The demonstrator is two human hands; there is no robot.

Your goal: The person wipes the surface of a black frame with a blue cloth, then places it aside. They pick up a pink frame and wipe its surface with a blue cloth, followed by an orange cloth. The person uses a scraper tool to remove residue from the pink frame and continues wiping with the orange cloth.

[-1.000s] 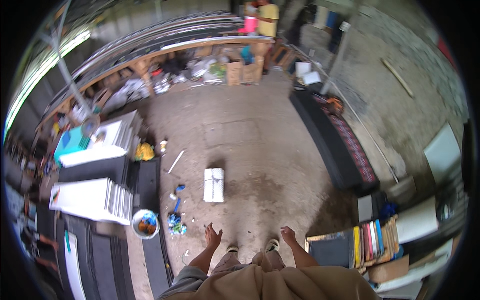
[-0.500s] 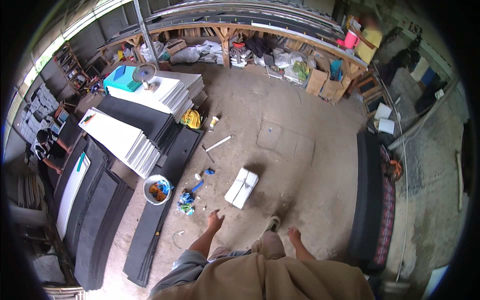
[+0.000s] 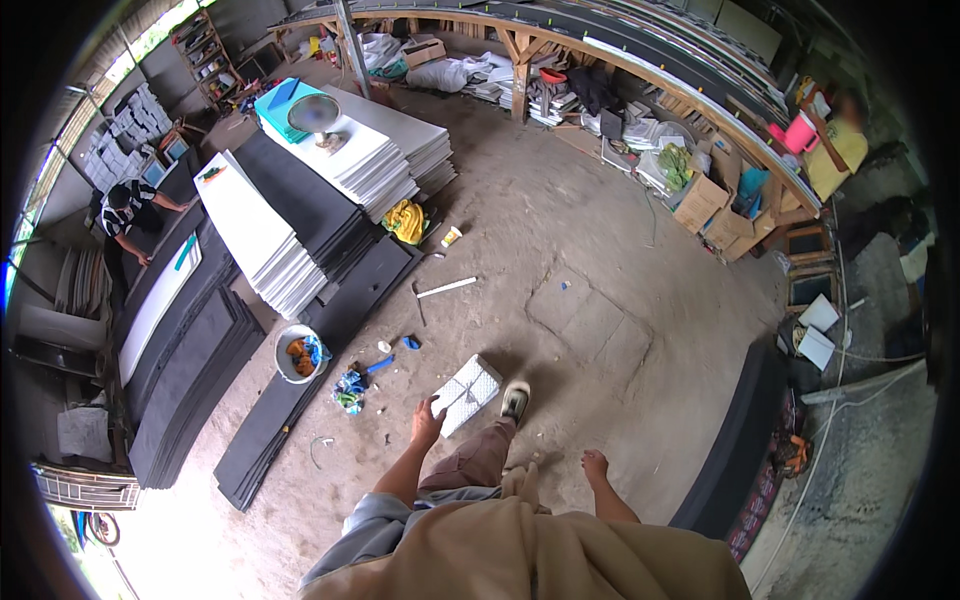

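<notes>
A white block-shaped bundle [image 3: 470, 394], tied with a crossing string, lies on the floor just ahead of me. Beside its near left edge in the picture hangs my left hand [image 3: 427, 421], fingers apart and holding nothing. I cannot tell whether the fingertips touch the bundle or only overlap it in view. My right hand [image 3: 594, 466] hangs over bare floor to the right, fingers loosely bent, nothing visible in it. My shod foot [image 3: 515, 400] stands close to the bundle's right side.
Left of me are stacks of black sheets [image 3: 195, 385] and white sheets [image 3: 262, 240], plus a bucket [image 3: 299, 355] holding rags. A hammer-like tool [image 3: 445, 288] lies ahead. A black padded roll [image 3: 735, 440] borders the right. One person [image 3: 130, 212] works far left; another [image 3: 840, 150] stands far right.
I have stepped forward, and the view has turned left. The bundle now sits nearer to my left hand and foot. Neither hand has taken hold of anything.
</notes>
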